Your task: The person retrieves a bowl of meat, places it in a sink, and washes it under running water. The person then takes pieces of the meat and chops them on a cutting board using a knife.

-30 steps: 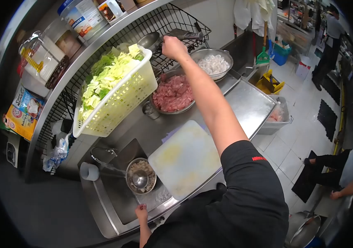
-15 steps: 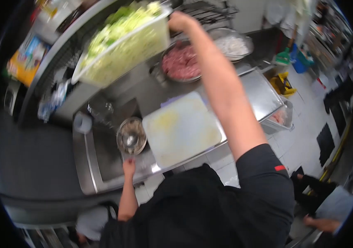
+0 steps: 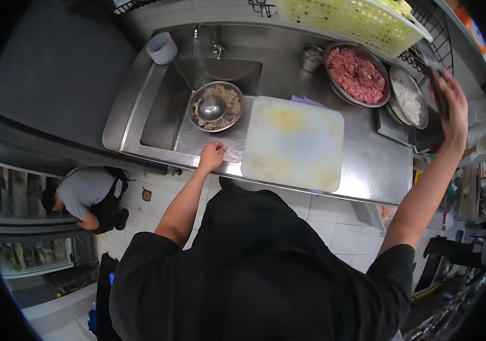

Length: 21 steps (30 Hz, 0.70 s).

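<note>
My right hand (image 3: 455, 108) is raised past the far right of the counter, its fingers round the dark handle of a knife (image 3: 439, 94) whose grey blade is smeared by motion. Near the sink's front edge, my left hand (image 3: 213, 156) is closed in a pinch; what it holds, if anything, is too small to make out. Just beyond it a metal bowl (image 3: 237, 101) of greyish-brown food sits in the sink, with a small steel bowl (image 3: 212, 108) on top. A stained white cutting board (image 3: 294, 145) lies to the right of my left hand.
A faucet (image 3: 217, 50) runs water into the sink (image 3: 160, 122). At the back right stand a bowl of raw meat (image 3: 356, 77), a bowl of white pieces (image 3: 408, 99) and a steel cup (image 3: 312, 58). Above hangs a yellowish crate (image 3: 345, 23). A person (image 3: 92, 196) bends at the left.
My view has turned, so the counter sits differently in it. My right arm, stretched past the crate before, is now out at the right with a knife. My left hand stays by the sink edge.
</note>
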### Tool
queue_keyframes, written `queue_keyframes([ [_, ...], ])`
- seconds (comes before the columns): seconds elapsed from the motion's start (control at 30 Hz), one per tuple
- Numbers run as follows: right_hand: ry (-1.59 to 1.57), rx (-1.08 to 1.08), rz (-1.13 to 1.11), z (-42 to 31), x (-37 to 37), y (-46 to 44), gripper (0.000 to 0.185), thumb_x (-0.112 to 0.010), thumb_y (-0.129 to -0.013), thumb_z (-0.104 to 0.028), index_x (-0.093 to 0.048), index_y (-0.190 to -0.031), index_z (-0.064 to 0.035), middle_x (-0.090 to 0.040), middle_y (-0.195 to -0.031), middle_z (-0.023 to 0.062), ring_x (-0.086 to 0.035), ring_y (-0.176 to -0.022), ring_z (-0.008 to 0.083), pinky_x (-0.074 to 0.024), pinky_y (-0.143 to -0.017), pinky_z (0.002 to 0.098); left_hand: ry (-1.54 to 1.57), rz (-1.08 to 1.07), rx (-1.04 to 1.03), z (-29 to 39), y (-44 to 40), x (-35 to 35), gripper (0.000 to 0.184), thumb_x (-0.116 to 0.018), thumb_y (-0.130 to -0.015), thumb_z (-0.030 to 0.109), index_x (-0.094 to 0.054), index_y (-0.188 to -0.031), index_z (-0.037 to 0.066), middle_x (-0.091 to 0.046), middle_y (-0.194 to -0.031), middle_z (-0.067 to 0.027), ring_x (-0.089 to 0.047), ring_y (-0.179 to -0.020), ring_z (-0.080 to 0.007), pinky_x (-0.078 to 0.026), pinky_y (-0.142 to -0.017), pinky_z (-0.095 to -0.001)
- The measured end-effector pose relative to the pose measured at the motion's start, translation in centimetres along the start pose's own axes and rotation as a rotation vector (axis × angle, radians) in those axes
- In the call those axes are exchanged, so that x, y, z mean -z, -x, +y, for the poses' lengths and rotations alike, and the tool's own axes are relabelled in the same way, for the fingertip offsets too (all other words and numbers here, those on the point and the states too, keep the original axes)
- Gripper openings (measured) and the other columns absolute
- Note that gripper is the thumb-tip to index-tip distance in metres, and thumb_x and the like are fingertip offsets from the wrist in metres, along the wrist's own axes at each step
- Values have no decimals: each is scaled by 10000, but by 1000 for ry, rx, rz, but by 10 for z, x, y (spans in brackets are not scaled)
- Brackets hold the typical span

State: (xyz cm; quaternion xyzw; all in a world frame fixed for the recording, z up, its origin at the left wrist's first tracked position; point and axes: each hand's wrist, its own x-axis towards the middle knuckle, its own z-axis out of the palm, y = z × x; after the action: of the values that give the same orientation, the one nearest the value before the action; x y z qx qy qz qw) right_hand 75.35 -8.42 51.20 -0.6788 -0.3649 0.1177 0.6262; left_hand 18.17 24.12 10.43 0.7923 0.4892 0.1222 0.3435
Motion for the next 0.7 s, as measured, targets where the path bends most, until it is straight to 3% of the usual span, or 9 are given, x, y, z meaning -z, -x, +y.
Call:
queue_keyframes([
  [0.03,-2,15,49,5,-6,38,570,-675,-984,-190,-471,-1480,3,-699,-1167,147,-696,-993,190,-558,-875,291,4,14,0,-4,-1,0,226,-705,-934,222,-732,-1041,24,-755,-997,-173,-722,-969,-324,-554,-885,-414],
  [0.1,-21,137,69,37,-12,104,573,-696,-981,-231,-483,-1471,-22,-705,-1068,120,-680,-907,172,-543,-797,281,15,22,8,-12,-3,2,217,-706,-938,200,-727,-1040,9,-757,-975,-171,-732,-941,-305,-562,-874,-394],
  [0.17,-82,136,108,64,-38,168,619,-706,-985,-282,-444,-1491,-41,-676,-977,119,-670,-745,190,-532,-609,290,8,7,38,-17,-11,5,214,-703,-938,199,-732,-1038,12,-759,-946,-169,-736,-897,-302,-565,-846,-390],
  [0.23,-148,10,218,98,-70,224,612,-674,-1008,-260,-397,-1512,-51,-646,-1013,140,-641,-654,180,-499,-470,279,15,-9,43,-20,-22,11,210,-705,-936,198,-736,-1033,14,-760,-936,-166,-737,-883,-293,-565,-835,-388],
  [0.27,-187,-55,264,124,-78,250,562,-647,-1021,-218,-413,-1504,-51,-631,-1060,126,-623,-641,162,-492,-465,271,13,-26,38,-22,-29,14,207,-707,-933,197,-741,-1029,17,-761,-926,-163,-738,-868,-284,-566,-825,-385],
  [0.4,-45,-293,275,159,-150,322,500,-578,-1041,-123,-425,-1516,-100,-537,-932,27,-601,-622,129,-482,-452,270,43,-85,47,-55,-86,4,220,-724,-914,210,-750,-1023,22,-764,-928,-155,-736,-847,-268,-566,-806,-376],
  [0.57,-291,-541,134,164,-259,340,527,-566,-1035,-103,-356,-1518,-76,-532,-997,74,-620,-630,162,-479,-457,285,42,-124,81,-103,-186,-1,153,-716,-856,126,-787,-968,50,-763,-893,-150,-726,-802,-246,-560,-752,-366],
  [0.63,-168,-595,50,166,-304,331,489,-573,-1029,-104,-398,-1485,-78,-555,-1002,82,-647,-656,171,-485,-476,290,8,-177,54,-146,-253,-13,165,-647,-838,52,-792,-911,81,-746,-837,-124,-707,-745,-222,-548,-680,-355],
  [0.7,-145,-666,4,180,-335,326,444,-561,-1028,-92,-435,-1454,-75,-582,-1009,83,-679,-690,165,-491,-503,279,-895,-258,-585,-132,-299,13,192,-578,-836,10,-764,-861,55,-708,-791,-114,-682,-701,-206,-532,-617,-333],
])
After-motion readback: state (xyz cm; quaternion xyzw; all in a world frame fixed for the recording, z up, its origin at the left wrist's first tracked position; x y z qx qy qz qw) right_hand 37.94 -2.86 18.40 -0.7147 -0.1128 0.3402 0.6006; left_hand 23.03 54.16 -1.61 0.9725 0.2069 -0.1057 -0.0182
